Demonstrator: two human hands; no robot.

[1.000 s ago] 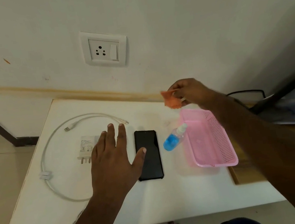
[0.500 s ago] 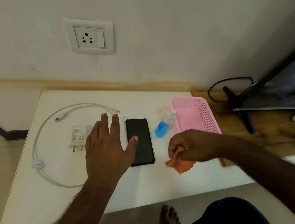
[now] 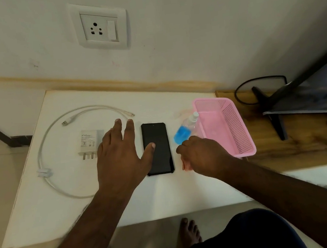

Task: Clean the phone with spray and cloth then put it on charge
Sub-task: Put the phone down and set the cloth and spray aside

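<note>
Left hand (image 3: 121, 160) flat, fingers spread, thumb on the phone (image 3: 157, 148) lying mid-counter (image 3: 45, 210). Right hand (image 3: 201, 156) clutches the cloth (image 3: 185, 165) at the phone's three o'clock (bottle (image 3: 186, 130) just beyond, at one o'clock). Risk: knuckles nudge that bottle rolling.

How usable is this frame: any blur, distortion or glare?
Head view: wide-angle bends the table edges and wall stripe; right hand slightly motion-blurred over the orange cloth; phone screen dark, no glare; light dim and even, shadows soft.
</note>
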